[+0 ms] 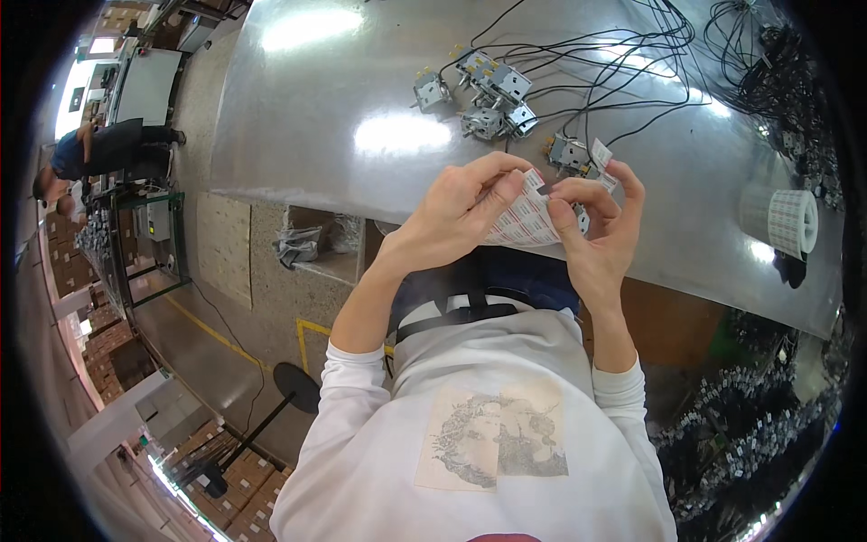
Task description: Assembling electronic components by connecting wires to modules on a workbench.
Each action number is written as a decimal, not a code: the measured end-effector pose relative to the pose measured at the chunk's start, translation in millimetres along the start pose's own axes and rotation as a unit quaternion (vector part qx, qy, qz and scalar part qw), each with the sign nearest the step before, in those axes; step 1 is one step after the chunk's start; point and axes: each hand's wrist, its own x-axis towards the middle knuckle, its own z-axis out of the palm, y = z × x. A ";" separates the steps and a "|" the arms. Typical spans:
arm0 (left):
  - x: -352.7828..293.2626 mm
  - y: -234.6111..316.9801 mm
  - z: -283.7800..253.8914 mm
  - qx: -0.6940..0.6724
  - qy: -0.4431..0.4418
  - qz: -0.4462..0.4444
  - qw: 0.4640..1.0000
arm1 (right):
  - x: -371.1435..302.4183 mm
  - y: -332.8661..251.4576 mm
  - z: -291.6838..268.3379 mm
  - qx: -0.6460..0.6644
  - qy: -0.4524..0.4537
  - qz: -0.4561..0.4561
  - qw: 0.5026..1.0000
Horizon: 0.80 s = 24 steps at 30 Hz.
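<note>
A white sheet of small labels with red and dark print point(524, 223) is held up in front of my waist at the table's near edge. My left hand point(465, 208) is closed on its upper part, thumb across the front. My right hand point(601, 226) pinches at the sheet's right edge with thumb and forefinger. By its raised fingers is a small white printed tag point(602, 155); whether it sticks to a finger or hangs on a cable I cannot tell. Just beyond lies a metal box-shaped part with a black cable point(567, 152), partly hidden by the right hand.
More metal parts point(492, 86) with black cables lie farther back on the metal table point(307, 117). A label roll point(795, 223) stands at the right, near a heap of cables point(786, 81). Below right hang many cabled parts point(750, 434). A person point(72, 154) stands far left.
</note>
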 end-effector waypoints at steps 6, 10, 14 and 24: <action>-1.9 5.5 3.0 0.062 0.018 -0.004 0.998 | 2.3 -4.6 -2.0 0.027 0.018 -0.049 0.998; -2.6 8.0 11.3 0.075 -0.020 0.013 0.997 | 1.3 -19.3 2.9 0.120 0.044 0.037 0.991; -0.3 8.5 14.6 0.101 -0.036 0.013 0.994 | -3.6 -19.0 -2.4 0.137 0.057 0.033 0.988; -28.3 -16.1 74.9 0.299 -0.004 0.313 0.902 | -23.9 -5.3 -66.6 -0.005 0.089 0.032 0.996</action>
